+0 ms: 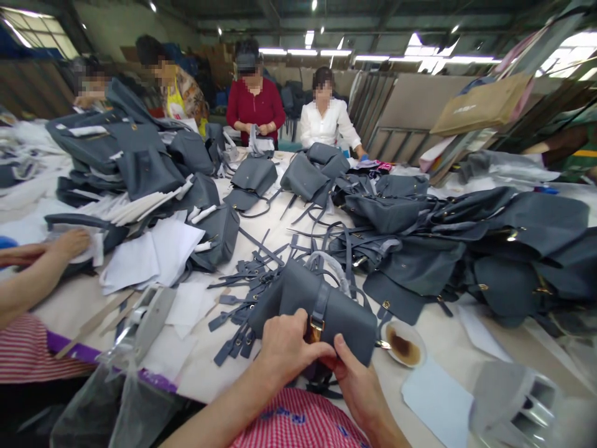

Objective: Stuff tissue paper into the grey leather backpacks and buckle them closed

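Note:
A dark blue-grey handbag (345, 311) with a front strap and a gold buckle (316, 330) is tilted up before me at the table's edge. My left hand (286, 342) is closed at the bag's lower front, its fingers by the buckle. Thumb on the lower edge of the flap, my right hand (352, 370) grips the bag from below; its other fingers are partly hidden. Several loose straps with metal eyelets (237, 311) lie left of the bag. A clear-wrapped handle (331, 264) shows behind it.
Bags are piled at the right (420, 267) and left (135, 149). Near my right arm are a dish of brown liquid (403, 345) and a tape dispenser (517, 398). White paper (153, 249) lies left, beside a co-worker's hand (69, 242). Several people stand across the table.

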{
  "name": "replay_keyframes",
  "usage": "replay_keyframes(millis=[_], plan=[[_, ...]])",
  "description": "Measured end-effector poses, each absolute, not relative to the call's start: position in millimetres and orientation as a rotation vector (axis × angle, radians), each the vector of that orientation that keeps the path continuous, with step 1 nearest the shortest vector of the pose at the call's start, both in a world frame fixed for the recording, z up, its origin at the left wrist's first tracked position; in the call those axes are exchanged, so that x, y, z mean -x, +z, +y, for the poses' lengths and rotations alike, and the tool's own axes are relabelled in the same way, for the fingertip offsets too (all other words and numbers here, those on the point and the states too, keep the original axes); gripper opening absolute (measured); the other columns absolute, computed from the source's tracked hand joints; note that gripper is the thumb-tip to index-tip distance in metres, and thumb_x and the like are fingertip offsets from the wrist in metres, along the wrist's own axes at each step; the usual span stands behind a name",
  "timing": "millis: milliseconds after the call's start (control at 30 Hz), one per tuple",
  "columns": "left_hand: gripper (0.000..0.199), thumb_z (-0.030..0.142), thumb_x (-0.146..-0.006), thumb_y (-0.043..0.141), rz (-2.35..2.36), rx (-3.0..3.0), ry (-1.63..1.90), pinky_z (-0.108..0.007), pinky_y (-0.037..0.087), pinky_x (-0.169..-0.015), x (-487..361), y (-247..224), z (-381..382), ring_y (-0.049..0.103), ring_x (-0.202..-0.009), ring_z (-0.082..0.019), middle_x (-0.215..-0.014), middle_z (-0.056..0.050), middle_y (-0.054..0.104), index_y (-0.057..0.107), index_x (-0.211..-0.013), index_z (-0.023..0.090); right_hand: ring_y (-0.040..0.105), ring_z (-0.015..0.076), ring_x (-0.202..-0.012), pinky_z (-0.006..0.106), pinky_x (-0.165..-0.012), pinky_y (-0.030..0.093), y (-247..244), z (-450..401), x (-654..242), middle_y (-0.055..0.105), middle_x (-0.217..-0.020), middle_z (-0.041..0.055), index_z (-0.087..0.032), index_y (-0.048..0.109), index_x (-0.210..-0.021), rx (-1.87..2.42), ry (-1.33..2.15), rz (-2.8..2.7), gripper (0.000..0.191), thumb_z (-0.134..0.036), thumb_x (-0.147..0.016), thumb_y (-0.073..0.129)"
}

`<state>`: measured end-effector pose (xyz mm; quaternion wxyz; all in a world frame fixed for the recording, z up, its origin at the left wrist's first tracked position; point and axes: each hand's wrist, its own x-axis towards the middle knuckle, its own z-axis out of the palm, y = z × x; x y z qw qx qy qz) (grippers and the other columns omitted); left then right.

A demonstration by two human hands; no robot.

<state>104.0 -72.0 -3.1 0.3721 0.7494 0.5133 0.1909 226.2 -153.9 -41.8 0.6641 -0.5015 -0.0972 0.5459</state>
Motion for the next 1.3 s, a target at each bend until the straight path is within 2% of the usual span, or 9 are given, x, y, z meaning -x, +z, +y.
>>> replay_keyframes(millis=[133,300,467,633,767,867,933,1067,1300], plan=[[0.038,0.04,-0.062,0.075,1.128,-1.715,0.328,-0.023,0.029,-0.046,-106.6,-5.0,-67.2,0.051,-0.045,-0.014,-0.048,0.005,0.05,0.043,-0.055,0.021,0.073,0.0274,-0.081,0.041,-0.071,0.061,-43.3,-157.1,-227.9,0.078,-0.09,0.0062,-0.019,0.073,-0.094,1.128,1.293,-0.216,0.041,-0.044,-0.064,0.083],[0.029,0.034,-0.067,0.07,0.918,-1.298,0.247,-0.02,0.037,-0.037,-100.0,-15.2,-67.0,0.05,-0.035,-0.012,-0.042,0.007,0.053,0.044,-0.063,0.022,0.074,0.0276,-0.074,0.042,-0.065,0.062,-38.1,-157.5,-229.5,0.078,-0.09,0.0088,-0.016,0.073,-0.092,1.092,1.34,-0.222,0.039,-0.044,-0.067,0.081],[0.025,0.033,-0.07,0.067,0.82,-1.199,0.275,-0.019,0.04,-0.037,-98.1,-24.1,-65.7,0.052,-0.035,-0.011,-0.043,0.006,0.055,0.045,-0.066,0.021,0.074,0.0293,-0.075,0.046,-0.067,0.062,-36.2,-156.6,-229.3,0.078,-0.094,0.0111,-0.015,0.073,-0.096,1.053,1.369,-0.206,0.039,-0.041,-0.069,0.08],[0.022,0.036,-0.073,0.061,0.781,-1.197,0.269,-0.019,0.044,-0.04,-96.0,-29.1,-65.7,0.054,-0.038,-0.011,-0.047,0.006,0.057,0.046,-0.074,0.02,0.074,0.0297,-0.08,0.044,-0.071,0.062,-36.9,-156.4,-229.4,0.077,-0.094,0.0119,-0.014,0.073,-0.097,1.058,1.354,-0.173,0.039,-0.039,-0.068,0.081],[0.021,0.039,-0.076,0.056,0.881,-1.339,0.303,-0.021,0.044,-0.044,-96.0,-22.1,-69.5,0.054,-0.043,-0.012,-0.051,0.006,0.056,0.045,-0.077,0.021,0.075,0.0269,-0.079,0.04,-0.071,0.062,-38.8,-157.2,-224.6,0.078,-0.092,0.0089,-0.016,0.073,-0.096,1.075,1.301,-0.155,0.035,-0.037,-0.069,0.081],[0.035,0.046,-0.068,0.067,1.123,-1.661,0.375,-0.021,0.038,-0.046,-98.6,-11.7,-70.3,0.054,-0.049,-0.013,-0.052,0.005,0.053,0.044,-0.066,0.021,0.075,0.0242,-0.08,0.034,-0.071,0.062,-43.4,-159.6,-220.5,0.078,-0.09,0.0079,-0.017,0.074,-0.091,1.123,1.292,-0.181,0.031,-0.04,-0.071,0.079],[0.041,0.047,-0.061,0.073,1.179,-1.723,0.362,-0.021,0.036,-0.044,-100.2,-8.2,-67.6,0.053,-0.049,-0.013,-0.052,0.005,0.053,0.042,-0.06,0.02,0.074,0.025,-0.082,0.035,-0.073,0.062,-45.7,-161.3,-219.3,0.078,-0.091,0.0084,-0.017,0.074,-0.093,1.118,1.321,-0.193,0.034,-0.043,-0.071,0.078],[0.028,0.036,-0.068,0.066,0.948,-1.374,0.196,-0.02,0.039,-0.038,-99.7,-17.1,-58.0,0.051,-0.037,-0.011,-0.047,0.005,0.056,0.043,-0.064,0.021,0.074,0.0268,-0.083,0.041,-0.073,0.062,-43.9,-163.0,-221.2,0.078,-0.094,0.0083,-0.019,0.072,-0.105,1.094,1.312,-0.188,0.046,-0.042,-0.066,0.082],[0.017,0.033,-0.082,0.051,0.88,-1.406,0.25,-0.021,0.044,-0.04,-94.5,-29.6,-61.3,0.053,-0.039,-0.012,-0.048,0.004,0.056,0.047,-0.073,0.02,0.074,0.0257,-0.078,0.041,-0.071,0.061,-41.9,-159.9,-219.2,0.078,-0.092,0.0083,-0.016,0.071,-0.101,1.14,1.279,-0.184,0.045,-0.043,-0.066,0.081]])
